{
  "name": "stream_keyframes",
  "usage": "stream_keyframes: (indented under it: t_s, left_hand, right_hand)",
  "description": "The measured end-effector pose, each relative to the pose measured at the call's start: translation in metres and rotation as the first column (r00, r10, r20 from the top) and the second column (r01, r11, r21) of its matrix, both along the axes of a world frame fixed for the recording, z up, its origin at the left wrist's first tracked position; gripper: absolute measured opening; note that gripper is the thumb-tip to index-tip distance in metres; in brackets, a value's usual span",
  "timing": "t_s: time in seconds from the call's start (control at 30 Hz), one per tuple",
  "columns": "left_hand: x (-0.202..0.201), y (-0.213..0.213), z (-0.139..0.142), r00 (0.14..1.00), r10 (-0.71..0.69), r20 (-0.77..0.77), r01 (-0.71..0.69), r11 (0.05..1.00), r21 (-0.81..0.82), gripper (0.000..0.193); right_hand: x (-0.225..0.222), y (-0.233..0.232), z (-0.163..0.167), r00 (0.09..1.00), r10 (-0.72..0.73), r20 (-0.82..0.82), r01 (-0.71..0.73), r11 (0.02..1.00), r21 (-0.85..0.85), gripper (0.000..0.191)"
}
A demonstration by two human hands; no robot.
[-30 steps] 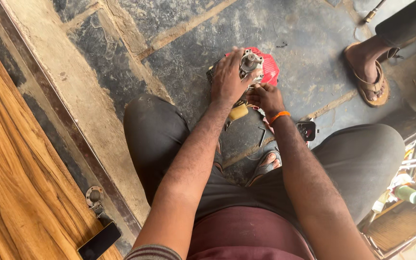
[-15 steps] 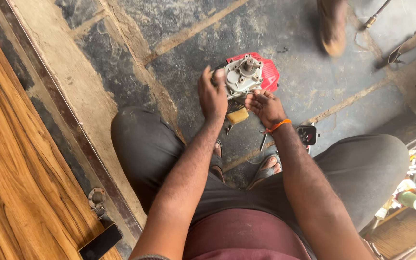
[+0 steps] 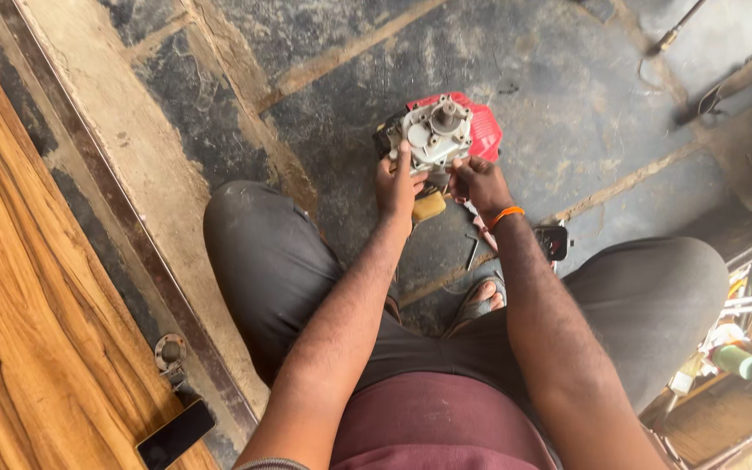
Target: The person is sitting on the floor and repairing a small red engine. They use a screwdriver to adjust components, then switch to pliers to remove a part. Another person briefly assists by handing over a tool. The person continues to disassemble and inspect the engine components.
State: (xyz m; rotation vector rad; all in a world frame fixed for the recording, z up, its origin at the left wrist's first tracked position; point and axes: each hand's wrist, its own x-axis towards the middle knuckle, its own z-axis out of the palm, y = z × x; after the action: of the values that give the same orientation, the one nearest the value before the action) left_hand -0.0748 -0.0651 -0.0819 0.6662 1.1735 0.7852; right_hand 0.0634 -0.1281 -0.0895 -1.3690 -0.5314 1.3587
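Engine (image 3: pixel 439 133), a small unit with a grey cast-metal face, a round central hub and a red plastic cover behind, sits on the floor (image 3: pixel 567 113) just ahead of the seated person's knees. From the left: a wood-grain panel (image 3: pixel 19 305) with a dark phone (image 3: pixel 176 433) at its lower edge, then a pale concrete strip and the dark, worn stone floor. Left hand (image 3: pixel 396 184) grips the engine's near-left edge, fingers laid up against the grey face. Right hand (image 3: pixel 478 180), with an orange band (image 3: pixel 506 214) at the wrist, pinches the lower right edge of the casting. The step in hand appears to be steadying and positioning the unit; any further move calls for a firm two-sided hold. A yellow part (image 3: pixel 429 206) lies just beneath. Small tools (image 3: pixel 473 251) rest near a sandalled foot (image 3: pixel 479 303); a cluttered tool tray (image 3: pixel 746 322) stands at far right.
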Motion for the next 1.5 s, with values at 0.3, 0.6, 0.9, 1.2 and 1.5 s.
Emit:
stream_keyframes:
  t_s: [0.3, 0.6, 0.9, 1.2, 1.5]
  left_hand:
    - [-0.004, 0.002, -0.007, 0.982, -0.047, 0.182, 0.078, 0.982, -0.170, 0.093]
    - [-0.004, 0.002, 0.005, 0.993, -0.070, 0.097, 0.085, 0.985, -0.152, 0.097]
    - [0.000, 0.003, -0.019, 0.998, 0.036, -0.049, -0.040, 0.996, -0.083, 0.078]
    - [0.022, -0.044, -0.011, 0.776, 0.329, -0.539, 0.031, 0.833, 0.552, 0.018]
    - [0.047, -0.026, -0.028, 0.868, 0.256, -0.426, -0.075, 0.914, 0.398, 0.028]
  right_hand:
    - [0.000, -0.005, 0.003, 0.999, 0.004, -0.051, -0.004, 1.000, -0.011, 0.027]
    - [0.005, -0.005, -0.001, 0.988, 0.026, -0.152, -0.026, 1.000, 0.007, 0.026]
    - [0.003, -0.013, -0.008, 0.941, -0.113, -0.318, 0.069, 0.987, -0.146, 0.020]
    - [0.053, -0.040, 0.030, 0.958, 0.081, 0.274, -0.009, 0.967, -0.253, 0.025]
    - [0.063, -0.075, 0.005, 0.923, -0.317, -0.217, 0.257, 0.929, -0.264, 0.015]
